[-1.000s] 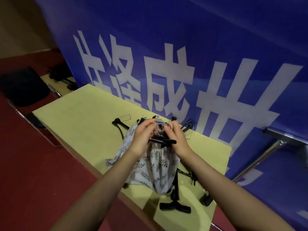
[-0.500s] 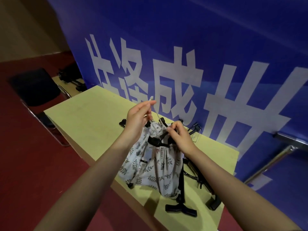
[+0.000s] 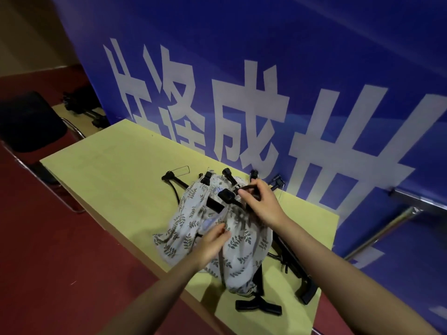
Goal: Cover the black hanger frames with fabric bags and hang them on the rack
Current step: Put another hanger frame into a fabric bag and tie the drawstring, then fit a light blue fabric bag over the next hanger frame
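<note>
Pale fabric printed with dark leaf sprigs made up the fabric bag (image 3: 238, 247), which sat bunched on the yellow-green tabletop (image 3: 116, 165), just in front of the person and toward the near edge. The black hanger frame (image 3: 223, 200) was mostly inside it: several black clip ends poked out of the gathered mouth at the top, and a black T-shaped foot (image 3: 258, 307) of the frame showed below the bag's bottom edge, lying on the tabletop.

The right hand (image 3: 262, 204) was at the bag's mouth, its grip closed around a dark bar of the frame where that bar left the fabric, fingers curled over it and thumb beneath. The left hand (image 3: 212, 243) lay lower, against the middle of the bag. Its fingers pressed into the cloth and seemed to pinch a fold of it, though whether they really held the fold or only pushed on it could not be told for sure.

More black hanger frames (image 3: 295, 269) lay on the tabletop to the right of the bag, partly hidden beneath it, one long piece running to the near right corner. Another black arm with a thin wire loop (image 3: 180, 170) rested beyond the bag on its left.

Behind the tabletop stood a blue banner (image 3: 266, 68) with large white characters. A dark chair (image 3: 26, 122) stood on the red floor (image 3: 60, 262) to the left, and a metal pole (image 3: 387, 228) slanted at the right.
</note>
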Available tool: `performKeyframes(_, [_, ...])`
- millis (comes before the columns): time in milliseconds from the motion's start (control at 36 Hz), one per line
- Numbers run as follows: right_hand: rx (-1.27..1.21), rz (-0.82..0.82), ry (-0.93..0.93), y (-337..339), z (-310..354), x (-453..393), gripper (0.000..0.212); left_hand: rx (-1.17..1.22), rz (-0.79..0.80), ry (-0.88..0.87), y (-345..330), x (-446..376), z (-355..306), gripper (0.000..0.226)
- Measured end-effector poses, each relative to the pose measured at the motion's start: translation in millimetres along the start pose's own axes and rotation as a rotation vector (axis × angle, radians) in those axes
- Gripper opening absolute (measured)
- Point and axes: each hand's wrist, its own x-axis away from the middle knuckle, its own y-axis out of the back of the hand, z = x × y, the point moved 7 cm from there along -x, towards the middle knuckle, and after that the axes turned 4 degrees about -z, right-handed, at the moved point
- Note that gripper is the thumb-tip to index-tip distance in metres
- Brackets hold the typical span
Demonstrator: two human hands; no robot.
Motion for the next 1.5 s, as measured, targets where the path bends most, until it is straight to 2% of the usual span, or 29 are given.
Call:
performKeyframes(56, [0.081, -0.036, -0.029, 4.7, -5.1, -4.5, 0.04, 0.033, 0.012, 0.01, -7.6, -4.9, -3.2, 0.055])
performKeyframes(139, [0.07, -0.115, -0.096, 12.8, -12.2, -10.4, 0.037, 0.093, -0.028, 0.014, -8.6, -13.7, -4.7, 0.055])
performKeyframes(167, [0.014, -0.141, -0.136, 15.4, -14.8, -12.6, 0.029, 0.098, -0.032, 0.024, -8.5, -20.4, -2.2, 0.053])
performKeyframes(222, [-0.275, -0.193, -0.237, 19.9, -17.3, -17.7, 0.014, 0.12, -0.073, 0.03, -2.9, -28.0, -6.2, 0.042])
performKeyframes(278, [-0.477, -0.269, -0.3, 27.7, -17.5, -28.5, 0.009, 0.153, -0.096, 0.028, 4.6, -29.4, -18.3, 0.04])
performKeyframes(389, [-0.541, -0.321, -0.338, 36.3, -8.1, -53.2, 0.03, 0.124, -0.033, 0.024, 14.0, -41.3, -34.7, 0.052])
performKeyframes(417, [-0.571, -0.335, -0.337, 36.3, -4.0, -59.8, 0.033, 0.142, 0.0, 0.045, 15.8, -49.4, -33.3, 0.063])
performKeyframes(472, [-0.643, -0.331, -0.315, 30.9, 6.1, -72.5, 0.03, 0.124, 0.069, 0.078, 18.3, -71.9, -26.7, 0.12])
performKeyframes(500, [-0.69, -0.318, -0.304, 26.5, 9.9, -79.7, 0.028, 0.098, 0.088, 0.102, 20.6, -81.0, -25.6, 0.131])
performKeyframes(528, [-0.737, -0.298, -0.304, 20.6, 12.1, -88.3, 0.027, 0.041, 0.086, 0.156, 25.2, -84.8, -28.4, 0.119])
performKeyframes(583, [-0.763, -0.234, -0.317, 9.5, 14.2, -101.9, 0.031, -0.009, 0.011, 0.242, 36.3, -79.5, -39.6, 0.074])
performKeyframes(611, [-0.743, -0.205, -0.332, 3.8, 12.9, -109.8, 0.033, -0.044, -0.028, 0.253, 43.2, -83.1, -40.2, 0.064])
performKeyframes(694, [-0.632, -0.169, -0.383, -9.2, 10.0, -127.1, 0.037, -0.114, -0.064, 0.243, 62.8, -96.3, -36.8, 0.061])
performKeyframes(806, [-0.599, -0.068, -0.432, -38.9, 8.2, -145.7, 0.043, 0.074, -0.109, 0.227, 91.9, -132.3, -13.8, 0.079])
performKeyframes(861, [-0.544, -0.003, -0.435, -54.6, 7.0, -150.9, 0.043, 0.09, -0.128, 0.202, 97.3, -122.1, -36.1, 0.075])
performKeyframes(917, [-0.493, 0.068, -0.405, -67.4, 9.0, -153.5, 0.047, 0.129, -0.121, 0.168, 103.4, -124.6, -40.0, 0.069])
performKeyframes(1000, [-0.317, 0.189, -0.316, -79.7, 19.3, -155.4, 0.06, 0.158, -0.086, 0.148, 111.5, -137.3, -37.5, 0.085])
performKeyframes(1111, [-0.168, 0.307, -0.236, -89.1, 9.8, -146.7, 0.053, 0.156, -0.305, 0.159, 148.7, -152.1, -36.7, 0.075])
performKeyframes(1194, [-0.055, 0.32, -0.239, -87.4, -25.5, -134.2, 0.052, 0.073, -0.498, 0.124, 177.7, -158.6, -36.8, 0.071])
performKeyframes(1250, [0.018, 0.275, -0.298, -78.6, -57.6, -123.6, 0.041, -0.023, -0.54, 0.103, 187.1, -165.7, -30.4, 0.071])
performKeyframes(1333, [0.118, 0.215, -0.35, -67.9, -96.8, -105.6, 0.029, -0.152, -0.517, 0.104, 185.1, -178.1, -16.3, 0.076])
performKeyframes(1417, [0.251, 0.313, -0.331, -72.5, -118.9, -88.9, 0.023, -0.272, -0.451, 0.135, 167.6, -194.9, 1.6, 0.079])
performKeyframes(1444, [0.309, 0.365, -0.305, -76.2, -123.6, -84.8, 0.025, -0.3, -0.434, 0.135, 160.5, -199.8, 5.6, 0.078])
performKeyframes(1500, [0.382, 0.455, -0.245, -84.6, -129.3, -77.3, 0.048, -0.358, -0.417, 0.125, 147.5, -207.0, 11.3, 0.075])
